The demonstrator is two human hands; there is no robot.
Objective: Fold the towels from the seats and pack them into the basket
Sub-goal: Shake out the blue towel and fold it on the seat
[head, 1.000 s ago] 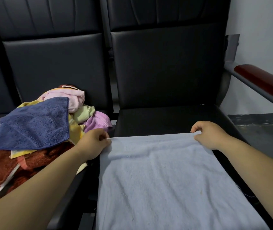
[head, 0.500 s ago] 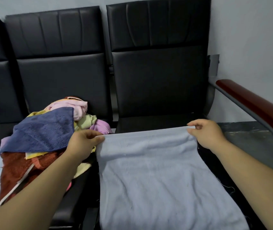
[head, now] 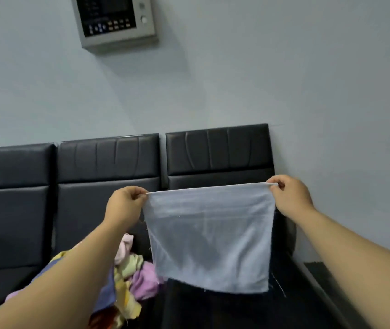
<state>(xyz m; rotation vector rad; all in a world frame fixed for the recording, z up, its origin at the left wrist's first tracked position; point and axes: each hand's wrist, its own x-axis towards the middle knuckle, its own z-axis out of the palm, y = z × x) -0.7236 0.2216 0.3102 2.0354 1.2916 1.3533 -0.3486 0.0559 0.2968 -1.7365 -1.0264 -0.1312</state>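
Note:
A light blue towel [head: 209, 236] hangs in the air in front of the right black seat [head: 217, 150], stretched flat by its top edge. My left hand [head: 126, 205] pinches its top left corner and my right hand [head: 289, 195] pinches its top right corner. The lower edge of the towel hangs free above the seat cushion. A heap of loose towels [head: 132, 271] in pink, yellow, purple and dark blue lies on the middle seat, partly hidden behind my left forearm. No basket is in view.
A row of black padded seats [head: 108, 160] runs along a pale grey wall. A grey control panel [head: 115, 20] is mounted on the wall above. A dark surface [head: 326, 276] lies right of the seats.
Both hands lifted the light blue towel off the right seat into the air, and the towel now hangs upright. The camera tilted up, bringing the wall and panel into view.

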